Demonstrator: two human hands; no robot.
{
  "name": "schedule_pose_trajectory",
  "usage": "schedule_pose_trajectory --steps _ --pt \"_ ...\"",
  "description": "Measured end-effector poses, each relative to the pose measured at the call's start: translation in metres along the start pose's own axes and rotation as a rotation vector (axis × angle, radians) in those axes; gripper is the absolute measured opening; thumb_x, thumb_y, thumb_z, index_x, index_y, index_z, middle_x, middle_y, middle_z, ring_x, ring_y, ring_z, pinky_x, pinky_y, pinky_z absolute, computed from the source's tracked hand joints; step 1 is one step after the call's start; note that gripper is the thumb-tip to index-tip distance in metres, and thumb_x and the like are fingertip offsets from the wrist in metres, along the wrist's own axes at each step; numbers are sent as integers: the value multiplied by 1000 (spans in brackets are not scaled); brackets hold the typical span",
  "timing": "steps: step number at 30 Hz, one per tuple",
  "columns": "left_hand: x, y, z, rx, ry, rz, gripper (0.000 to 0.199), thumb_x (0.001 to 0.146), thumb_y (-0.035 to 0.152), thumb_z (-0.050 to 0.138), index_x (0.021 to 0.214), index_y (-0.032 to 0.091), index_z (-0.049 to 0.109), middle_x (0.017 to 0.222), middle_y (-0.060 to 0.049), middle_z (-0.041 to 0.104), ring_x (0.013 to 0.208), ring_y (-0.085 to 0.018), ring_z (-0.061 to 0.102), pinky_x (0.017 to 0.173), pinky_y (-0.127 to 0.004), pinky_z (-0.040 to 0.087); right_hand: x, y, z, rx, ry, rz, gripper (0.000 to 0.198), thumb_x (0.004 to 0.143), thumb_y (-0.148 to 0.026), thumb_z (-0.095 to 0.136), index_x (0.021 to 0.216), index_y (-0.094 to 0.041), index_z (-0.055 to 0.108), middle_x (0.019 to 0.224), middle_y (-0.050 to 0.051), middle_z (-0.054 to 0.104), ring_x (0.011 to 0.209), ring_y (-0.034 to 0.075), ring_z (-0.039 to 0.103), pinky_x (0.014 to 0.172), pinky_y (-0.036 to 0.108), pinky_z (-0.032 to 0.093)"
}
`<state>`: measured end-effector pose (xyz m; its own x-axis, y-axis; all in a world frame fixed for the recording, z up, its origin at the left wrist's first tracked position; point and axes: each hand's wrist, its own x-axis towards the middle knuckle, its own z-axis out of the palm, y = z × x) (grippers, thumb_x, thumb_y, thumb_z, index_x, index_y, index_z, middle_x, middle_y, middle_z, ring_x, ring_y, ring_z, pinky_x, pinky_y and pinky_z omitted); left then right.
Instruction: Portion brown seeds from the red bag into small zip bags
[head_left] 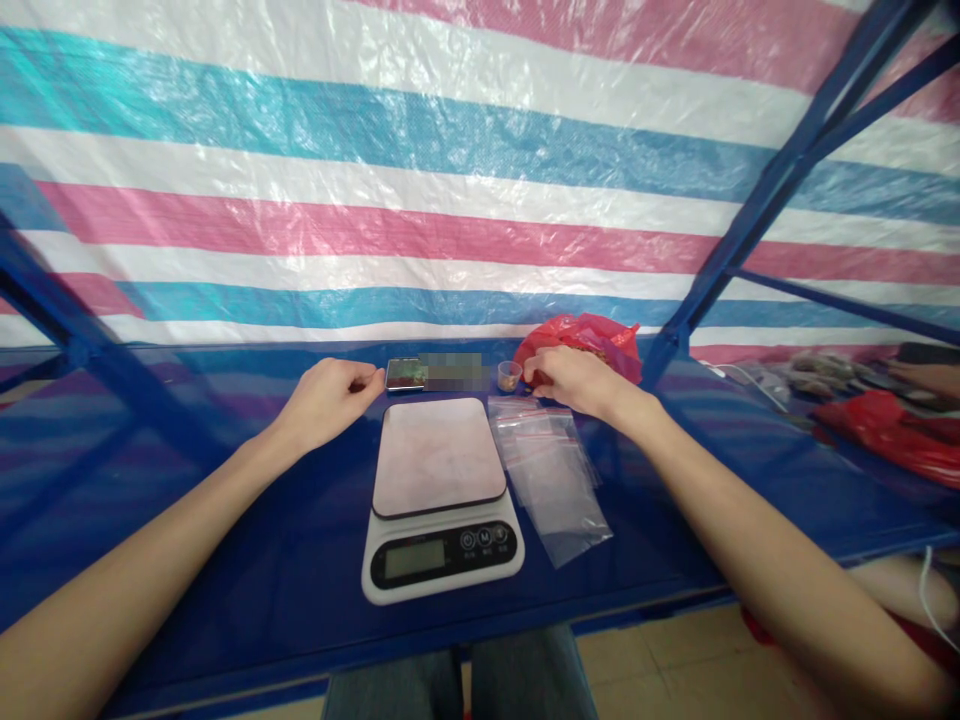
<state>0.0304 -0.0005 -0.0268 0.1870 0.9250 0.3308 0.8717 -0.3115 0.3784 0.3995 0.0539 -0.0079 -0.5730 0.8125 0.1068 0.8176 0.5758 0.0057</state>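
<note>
My left hand [330, 398] rests on the blue table with its fingers curled together. Its fingertips are at the left end of a phone-like flat device [405, 374], partly covered by a blurred patch. My right hand [568, 378] is beside a small clear plastic cup [510, 376] with a little brownish content, its fingers bent and slightly apart. Behind that hand lies a red plastic bag [577, 328], open, with brownish pieces inside. A white kitchen scale [441, 460] stands between my forearms, its platform bare. Clear zip bags [555, 480] lie overlapping to its right.
A striped plastic sheet [375, 230] hangs behind the table. Blue metal posts [780, 180] rise on both sides. Farther right, another red bag [892, 430], greyish items [821, 370] and part of another person's arm [945, 380] are on the table.
</note>
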Motion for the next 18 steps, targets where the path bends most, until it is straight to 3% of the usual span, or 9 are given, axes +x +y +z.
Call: schedule_pose_trajectory --steps 4,8,11,15,18 --pt "1 0 0 -7 1 5 45 93 50 41 59 21 33 59 2 32 57 -12 29 58 -30 20 4 -1 12 -1 26 -8 8 93 -20 69 97 -22 76 108 7 77 100 24 72 80 30 46" --pt "1 0 0 0 6 4 46 94 50 41 59 21 33 59 2 31 57 -12 29 58 -31 20 4 -1 8 11 71 5 11 91 -16 66 89 -22 75 98 6 78 90 23 71 75 30 45" --pt "0 1 -1 10 1 1 46 95 50 40 60 20 34 59 2 32 57 -12 30 58 -30 21 3 -4 -2 54 215 54 12 89 -13 64 86 -20 74 89 5 77 79 21 68 69 31 42" --pt "0 1 0 8 3 -3 45 94 49 41 59 20 35 59 2 33 57 -12 30 58 -30 20 6 -18 -4 279 397 75 14 93 -19 61 90 -18 75 83 5 74 70 17 64 67 29 43" --pt "0 2 0 3 11 -3 45 94 48 42 59 21 34 58 2 33 57 -12 30 58 -30 20 8 -27 -2 323 361 66 17 94 -24 62 90 -17 77 81 5 74 68 17 63 66 29 43"
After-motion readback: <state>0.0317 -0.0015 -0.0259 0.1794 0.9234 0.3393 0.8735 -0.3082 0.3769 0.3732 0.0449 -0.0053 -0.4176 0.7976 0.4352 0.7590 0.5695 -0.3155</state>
